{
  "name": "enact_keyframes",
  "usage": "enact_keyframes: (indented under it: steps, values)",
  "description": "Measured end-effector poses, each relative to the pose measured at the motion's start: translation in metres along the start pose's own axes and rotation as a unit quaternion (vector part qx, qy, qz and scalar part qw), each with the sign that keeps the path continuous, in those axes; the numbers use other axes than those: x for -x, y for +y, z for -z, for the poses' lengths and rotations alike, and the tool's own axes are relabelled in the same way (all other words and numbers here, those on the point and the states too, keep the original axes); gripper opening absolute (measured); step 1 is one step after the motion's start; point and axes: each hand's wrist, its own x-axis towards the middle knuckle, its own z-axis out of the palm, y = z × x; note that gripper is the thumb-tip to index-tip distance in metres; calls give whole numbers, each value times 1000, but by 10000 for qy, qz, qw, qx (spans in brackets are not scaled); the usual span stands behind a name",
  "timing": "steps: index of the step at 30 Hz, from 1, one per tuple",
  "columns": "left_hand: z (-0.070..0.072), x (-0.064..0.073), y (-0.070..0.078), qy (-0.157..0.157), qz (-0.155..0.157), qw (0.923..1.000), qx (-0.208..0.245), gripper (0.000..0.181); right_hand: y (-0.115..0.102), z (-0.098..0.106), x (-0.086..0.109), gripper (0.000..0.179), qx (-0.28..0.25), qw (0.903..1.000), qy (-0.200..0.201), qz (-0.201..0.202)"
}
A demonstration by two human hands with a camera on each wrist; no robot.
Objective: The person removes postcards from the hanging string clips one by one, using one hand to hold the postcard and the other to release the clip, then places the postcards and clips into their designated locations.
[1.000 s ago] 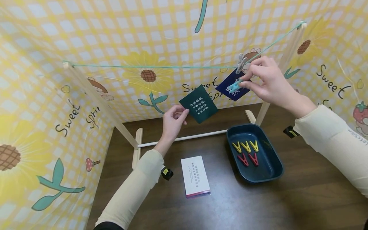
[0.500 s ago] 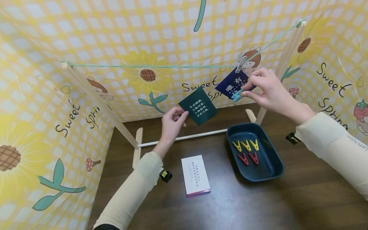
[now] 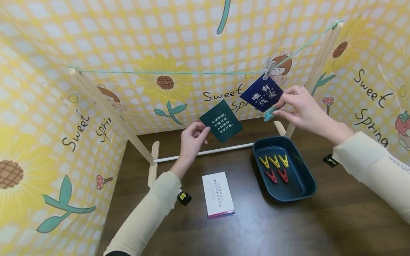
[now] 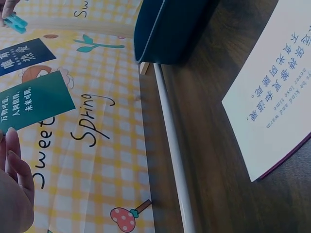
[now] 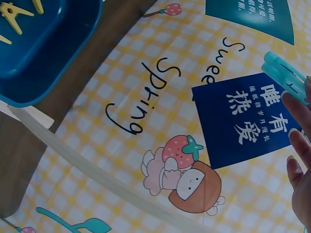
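My left hand (image 3: 193, 138) pinches a dark green card (image 3: 221, 121) with white writing by its left corner, below the string. My right hand (image 3: 299, 108) holds a light blue clothespin (image 3: 268, 114) between thumb and fingers, just under a navy card (image 3: 262, 93). That navy card hangs from the green string (image 3: 179, 73) by a clear clothespin (image 3: 268, 68). In the right wrist view the clothespin (image 5: 285, 75) shows in front of the navy card (image 5: 243, 121). The left wrist view shows the green card (image 4: 36, 102) at my fingertips.
A dark blue tray (image 3: 309, 192) holds yellow clothespins (image 3: 273, 162) and red clothespins (image 3: 277, 176). A stack of cards (image 3: 218, 195), white on top, lies on the brown table (image 3: 250, 227). Wooden posts (image 3: 112, 115) carry the string, with a white rod (image 3: 208, 152) low between them.
My right hand has moved down and slightly right with the light blue clothespin, uncovering more of the navy card. The green card in my left hand has dropped slightly.
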Motion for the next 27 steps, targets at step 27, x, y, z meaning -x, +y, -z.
enact_keyframes:
  steps: [27]
  values:
    - [9, 20, -4, 239, 661, 9971, 276, 17, 4, -18, 38, 26, 190, 9969, -507, -576]
